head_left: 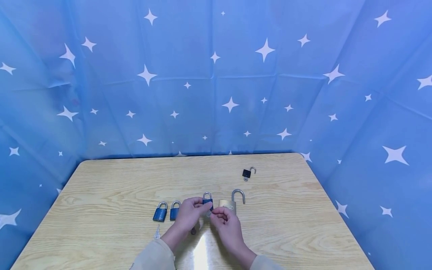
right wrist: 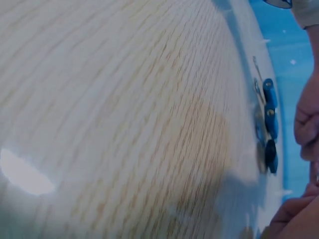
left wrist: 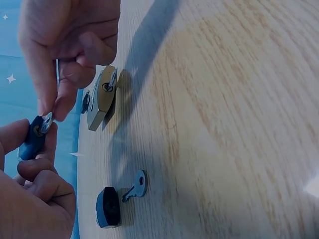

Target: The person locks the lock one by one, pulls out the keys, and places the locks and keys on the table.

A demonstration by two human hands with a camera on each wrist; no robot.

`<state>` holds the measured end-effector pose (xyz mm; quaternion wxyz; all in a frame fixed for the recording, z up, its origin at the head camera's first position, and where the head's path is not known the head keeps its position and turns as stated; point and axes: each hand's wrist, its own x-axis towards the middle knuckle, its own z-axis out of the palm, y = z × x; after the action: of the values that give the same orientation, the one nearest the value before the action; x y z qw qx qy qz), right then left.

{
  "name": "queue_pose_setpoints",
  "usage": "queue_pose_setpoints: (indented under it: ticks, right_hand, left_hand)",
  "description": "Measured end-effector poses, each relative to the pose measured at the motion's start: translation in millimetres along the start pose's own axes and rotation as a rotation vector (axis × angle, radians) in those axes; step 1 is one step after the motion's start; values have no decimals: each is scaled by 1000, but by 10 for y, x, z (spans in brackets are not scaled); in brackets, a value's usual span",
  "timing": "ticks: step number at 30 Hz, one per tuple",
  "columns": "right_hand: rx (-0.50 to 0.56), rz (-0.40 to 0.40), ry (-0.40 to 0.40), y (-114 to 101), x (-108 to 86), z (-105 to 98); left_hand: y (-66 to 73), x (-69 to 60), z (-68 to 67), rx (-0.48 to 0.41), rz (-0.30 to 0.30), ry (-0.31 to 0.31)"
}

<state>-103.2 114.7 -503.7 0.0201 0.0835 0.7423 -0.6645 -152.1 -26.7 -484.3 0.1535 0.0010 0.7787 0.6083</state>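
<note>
My left hand [head_left: 189,215] grips a small blue padlock [head_left: 207,203] by its body, its shackle pointing away from me. My right hand [head_left: 228,227] pinches a silver key [left wrist: 47,122] at the keyhole in the padlock's underside. How deep the key sits is hidden by the fingers. Just beyond the right hand lies a larger brass padlock [head_left: 227,204] with its shackle raised and a key [left wrist: 112,79] at its keyhole. On the left hand's other side lie two blue padlocks, one at the far left [head_left: 160,212] and one partly behind the hand [head_left: 174,213].
A small black padlock [head_left: 246,173] with a raised shackle and a key lies at the back right. One loose key [head_left: 157,232] rests below the leftmost padlock. A dark round key head [head_left: 193,231] shows beside the left wrist. Blue starred cloth [head_left: 216,123] surrounds the wooden table [head_left: 287,232].
</note>
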Motion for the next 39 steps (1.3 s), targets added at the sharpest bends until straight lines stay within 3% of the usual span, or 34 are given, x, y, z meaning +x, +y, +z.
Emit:
queue_pose_setpoints:
  ticks: [8, 32, 39]
  right_hand:
    - [43, 56, 45, 26, 16, 33]
    - [75, 108, 55, -18, 4, 65]
    - [84, 120, 39, 15, 6, 67]
  left_hand:
    - [-5, -24, 16, 3, -9, 9]
    - [-57, -38, 0, -1, 20, 2]
    - [-89, -31, 10, 7, -5, 8]
